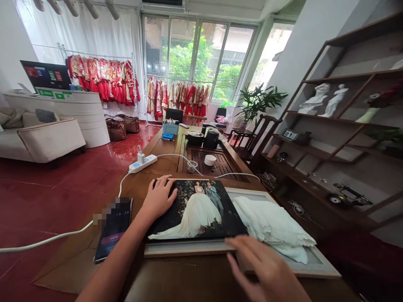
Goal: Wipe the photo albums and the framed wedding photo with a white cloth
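A wedding photo print (197,209) lies on a pale picture frame (189,248) on the wooden table (176,277). My left hand (158,199) rests flat on the print's far left corner, fingers spread, holding nothing. My right hand (267,272) hovers by the print's near right corner, fingers stretched out and apart, its fingertips close to the frame's front edge. A crumpled white cloth (273,224) lies on the frame just right of the print.
A phone (113,228) lies left of the frame. A white power strip (142,163) and its cables cross the table. Behind stand a tea tray with a white cup (210,160) and kettles (211,137). Shelves (340,121) line the right; a sofa (40,136) stands left.
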A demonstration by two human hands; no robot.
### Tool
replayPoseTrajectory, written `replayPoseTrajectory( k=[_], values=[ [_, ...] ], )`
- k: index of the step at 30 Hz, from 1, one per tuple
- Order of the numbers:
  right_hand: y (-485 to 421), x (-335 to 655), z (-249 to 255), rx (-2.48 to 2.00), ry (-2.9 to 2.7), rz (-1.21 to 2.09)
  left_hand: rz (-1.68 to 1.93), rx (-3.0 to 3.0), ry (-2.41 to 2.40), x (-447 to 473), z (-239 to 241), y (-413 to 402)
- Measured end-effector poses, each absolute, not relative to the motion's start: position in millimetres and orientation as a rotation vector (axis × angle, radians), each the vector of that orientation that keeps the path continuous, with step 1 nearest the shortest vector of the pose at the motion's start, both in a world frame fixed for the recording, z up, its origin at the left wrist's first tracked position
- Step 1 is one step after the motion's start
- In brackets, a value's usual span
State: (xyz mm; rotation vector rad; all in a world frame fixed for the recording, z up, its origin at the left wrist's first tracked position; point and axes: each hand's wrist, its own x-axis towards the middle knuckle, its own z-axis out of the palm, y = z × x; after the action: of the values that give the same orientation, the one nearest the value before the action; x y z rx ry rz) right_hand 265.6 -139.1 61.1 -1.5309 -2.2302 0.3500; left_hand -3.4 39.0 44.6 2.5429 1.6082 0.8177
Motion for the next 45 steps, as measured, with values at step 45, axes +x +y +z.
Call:
replayPoseTrajectory(
  k=[45],
  values=[
    [-68, 297, 30, -1.743, -1.846, 0.185, 1.018, 1.728, 1.725, -39, 15, -46]
  ],
)
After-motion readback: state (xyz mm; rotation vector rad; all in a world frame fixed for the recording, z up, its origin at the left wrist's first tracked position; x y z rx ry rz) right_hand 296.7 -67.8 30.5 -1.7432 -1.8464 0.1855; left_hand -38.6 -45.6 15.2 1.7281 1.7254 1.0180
